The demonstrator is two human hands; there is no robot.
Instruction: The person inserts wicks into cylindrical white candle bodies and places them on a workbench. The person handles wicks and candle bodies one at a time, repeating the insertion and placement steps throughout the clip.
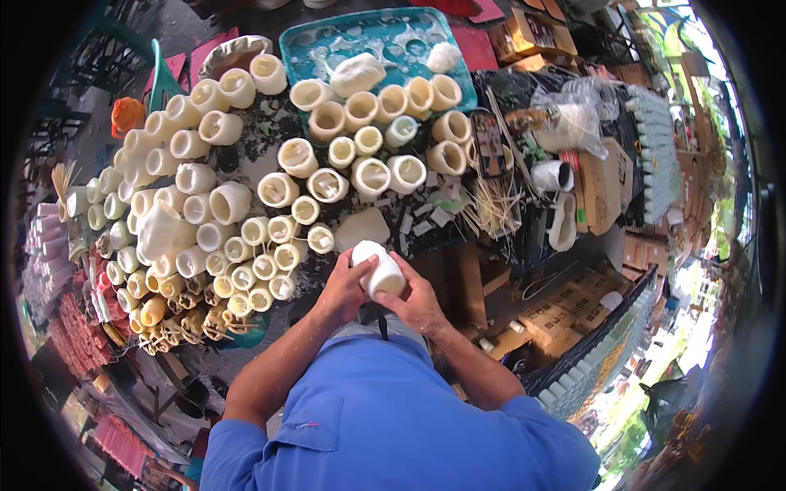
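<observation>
White, rounded, wax-like block (381, 274) is grasped between our left hand (345, 288) and right hand (419, 304), just off the near edge of the black-covered table (264, 119); we judge it light, firm and slick, liable to chip, best held round its sides. Counting left to right: cream, hollow, wax-like cups (228, 207), overlapping too much for us to total, crowd the table from its left edge to its middle; one turquoise plastic tray (304, 47) by the far edge, bearing two white irregular lumps (358, 74); one held block; one bundle of thin, pale sticks (495, 209) toward the near edge, right of our hands.
</observation>
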